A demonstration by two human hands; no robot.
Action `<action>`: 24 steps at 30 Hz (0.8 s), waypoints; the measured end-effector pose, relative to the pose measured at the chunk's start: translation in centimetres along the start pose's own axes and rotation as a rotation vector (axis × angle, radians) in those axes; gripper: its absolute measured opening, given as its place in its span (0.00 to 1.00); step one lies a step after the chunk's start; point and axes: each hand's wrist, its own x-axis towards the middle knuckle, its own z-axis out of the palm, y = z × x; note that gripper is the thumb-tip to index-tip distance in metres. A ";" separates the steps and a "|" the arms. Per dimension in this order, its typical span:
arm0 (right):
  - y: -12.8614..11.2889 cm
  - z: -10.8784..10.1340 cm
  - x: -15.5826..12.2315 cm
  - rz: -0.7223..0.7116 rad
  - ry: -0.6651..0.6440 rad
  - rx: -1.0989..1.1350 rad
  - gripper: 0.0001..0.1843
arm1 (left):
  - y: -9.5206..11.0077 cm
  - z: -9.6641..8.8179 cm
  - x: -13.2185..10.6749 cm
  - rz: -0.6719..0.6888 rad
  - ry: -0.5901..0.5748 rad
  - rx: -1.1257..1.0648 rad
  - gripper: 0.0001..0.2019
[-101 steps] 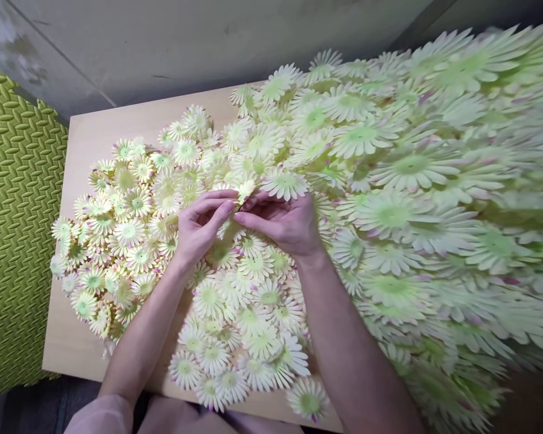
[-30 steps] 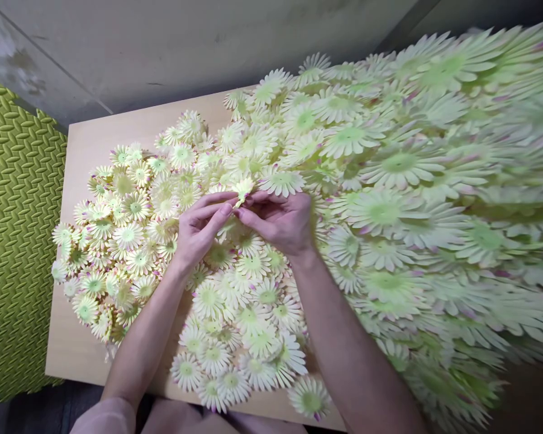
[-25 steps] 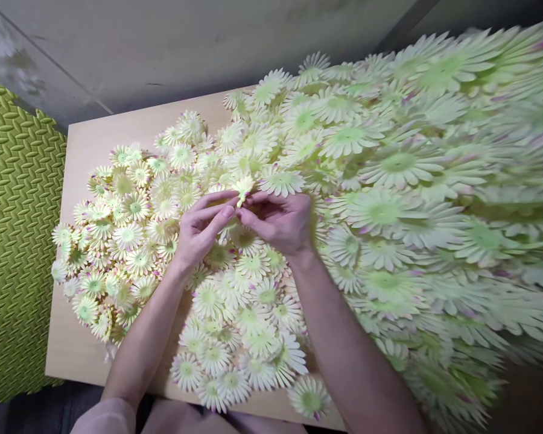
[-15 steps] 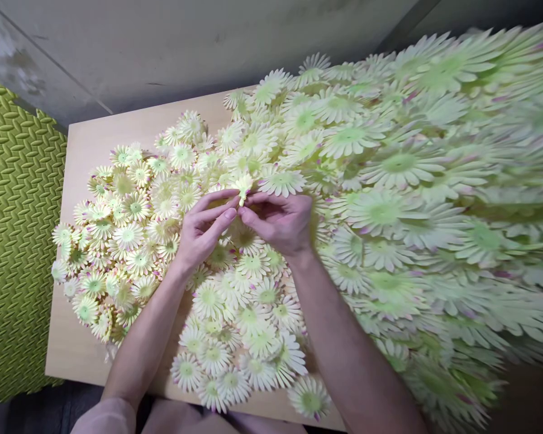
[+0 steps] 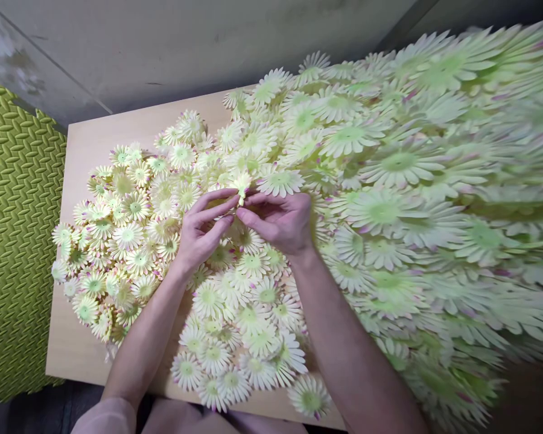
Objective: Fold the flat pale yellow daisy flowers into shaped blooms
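Our left hand (image 5: 203, 232) and right hand (image 5: 285, 223) pinch one flower (image 5: 242, 184); a heap (image 5: 399, 163) of others spreads toward 3 o'clock across the tabletop (image 5: 79, 355), a mat (image 5: 18, 241) at 9 o'clock.

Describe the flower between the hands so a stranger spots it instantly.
Find the pale tabletop strewn with flowers. Above it, the left hand and right hand frame one small flower. Its petals look bunched, unlike the open flowers around it.
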 end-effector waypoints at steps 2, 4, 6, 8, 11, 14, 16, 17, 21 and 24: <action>-0.1 0.0 0.0 0.007 -0.001 -0.029 0.03 | 0.0 0.0 0.0 -0.003 0.001 -0.005 0.14; -0.1 0.0 0.0 0.013 0.001 -0.039 0.03 | -0.1 0.0 0.0 -0.016 0.011 -0.014 0.14; -0.1 0.0 0.0 0.015 0.006 -0.040 0.03 | 0.0 0.0 0.0 -0.031 0.024 -0.025 0.13; -0.1 0.0 0.0 0.013 0.005 -0.044 0.02 | 0.1 0.1 0.0 -0.042 0.034 -0.032 0.12; 0.0 0.0 0.0 0.007 -0.002 -0.045 0.03 | 0.1 0.2 0.0 -0.044 0.061 -0.029 0.11; 0.1 -0.1 0.1 0.001 -0.014 -0.036 0.03 | -0.1 0.4 0.0 -0.025 0.090 -0.024 0.11; 0.1 -0.1 0.1 0.002 -0.024 -0.036 0.02 | -0.3 0.5 0.0 -0.003 0.102 -0.018 0.11; 0.1 -0.2 0.1 0.001 -0.033 -0.039 0.02 | -0.4 0.5 0.0 0.007 0.109 -0.014 0.12; -0.2 -0.2 0.1 -0.002 -0.076 -0.034 0.04 | -0.5 0.6 -0.1 0.015 0.162 0.014 0.11; -0.4 -0.2 0.2 0.003 -0.096 -0.002 0.04 | -0.4 0.7 0.0 0.023 0.203 0.044 0.10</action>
